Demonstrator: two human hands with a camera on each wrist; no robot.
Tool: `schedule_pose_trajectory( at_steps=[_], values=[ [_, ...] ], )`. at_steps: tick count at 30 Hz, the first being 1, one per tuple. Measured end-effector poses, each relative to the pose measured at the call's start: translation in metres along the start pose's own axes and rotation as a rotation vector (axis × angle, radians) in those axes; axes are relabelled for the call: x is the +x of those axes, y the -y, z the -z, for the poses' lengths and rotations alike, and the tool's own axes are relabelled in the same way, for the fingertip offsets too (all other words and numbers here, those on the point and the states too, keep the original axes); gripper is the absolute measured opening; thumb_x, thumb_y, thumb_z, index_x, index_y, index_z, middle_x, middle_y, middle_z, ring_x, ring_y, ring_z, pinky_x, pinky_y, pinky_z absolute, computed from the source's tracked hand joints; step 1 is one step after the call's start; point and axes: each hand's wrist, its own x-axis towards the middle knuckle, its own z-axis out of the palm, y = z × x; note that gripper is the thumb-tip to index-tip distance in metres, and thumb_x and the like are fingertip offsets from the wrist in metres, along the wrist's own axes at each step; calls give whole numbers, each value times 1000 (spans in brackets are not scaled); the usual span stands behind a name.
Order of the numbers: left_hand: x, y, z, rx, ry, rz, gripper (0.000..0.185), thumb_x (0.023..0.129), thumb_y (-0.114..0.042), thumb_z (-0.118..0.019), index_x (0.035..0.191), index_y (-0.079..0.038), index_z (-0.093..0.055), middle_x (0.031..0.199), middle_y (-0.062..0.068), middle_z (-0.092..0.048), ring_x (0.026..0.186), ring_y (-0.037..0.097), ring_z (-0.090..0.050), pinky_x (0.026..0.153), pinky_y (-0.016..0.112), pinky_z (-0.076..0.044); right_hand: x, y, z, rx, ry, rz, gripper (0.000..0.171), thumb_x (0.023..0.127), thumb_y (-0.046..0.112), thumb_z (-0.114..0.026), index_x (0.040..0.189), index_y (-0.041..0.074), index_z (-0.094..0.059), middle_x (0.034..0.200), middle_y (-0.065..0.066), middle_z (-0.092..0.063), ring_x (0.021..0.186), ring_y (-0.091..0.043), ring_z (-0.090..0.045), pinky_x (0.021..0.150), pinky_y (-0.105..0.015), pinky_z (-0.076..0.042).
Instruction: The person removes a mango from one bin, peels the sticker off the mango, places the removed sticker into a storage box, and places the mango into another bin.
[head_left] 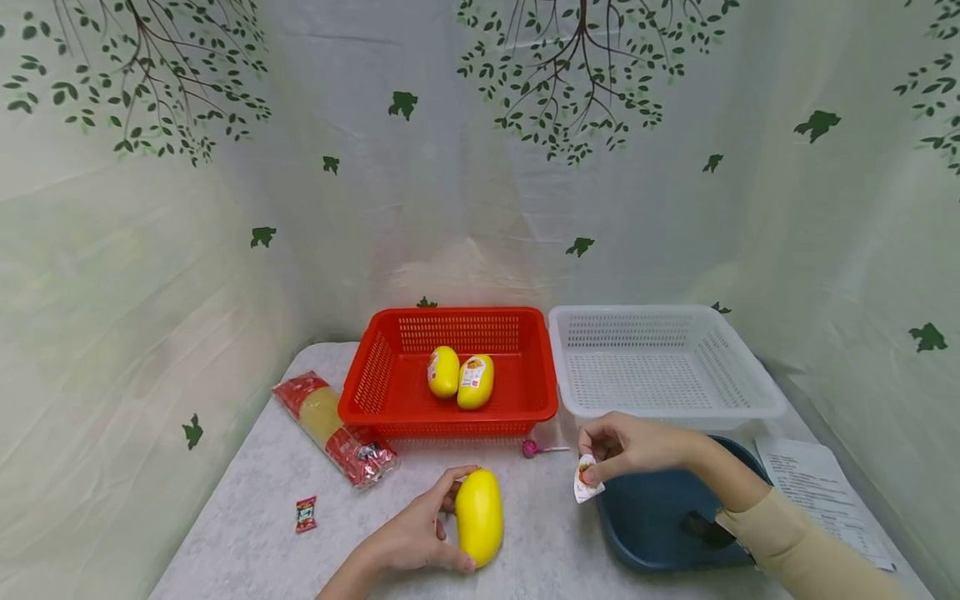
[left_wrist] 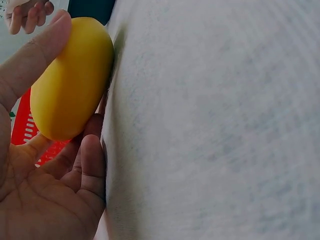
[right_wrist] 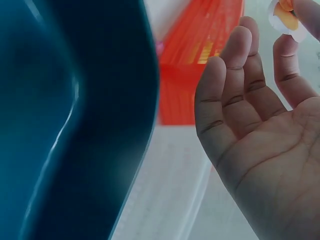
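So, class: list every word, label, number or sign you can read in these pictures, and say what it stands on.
None can be read.
Labels on the two eggs in the red basket: too small.
Peeled label pinched by the right hand: blurred.
Sheet: print too small.
Red packet and sweet: illegible.

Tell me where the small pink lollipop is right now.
In the head view, the small pink lollipop lies on the table just in front of the red plastic basket, near its right corner, between both hands.
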Motion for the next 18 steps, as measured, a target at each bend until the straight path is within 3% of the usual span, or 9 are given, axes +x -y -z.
schedule_pose_trajectory(
  at_steps=[9, 18],
  values=[
    [1, 0, 0, -6, 7, 13, 111, 72, -32, -102, 160, -43, -36, 141, 3, -57, 111, 24, -53, 71, 26, -48, -24, -18, 15, -103, -37, -20, 23, 98, 17, -78, 92, 4, -60, 75, 8, -52, 67, 1, -48, 62, -17, -44],
    [2, 2, 0, -1, 8, 4, 114, 71, -33, -102, 162, -42, -34, 142, 3, -56, 111, 23, -53, 71, 25, -48, -41, -32, 22, -156, -58, -96, 26, 95, 19, -81, 88, 4, -62, 75, 8, -53, 67, 2, -49, 59, -16, -41]
  ],
)
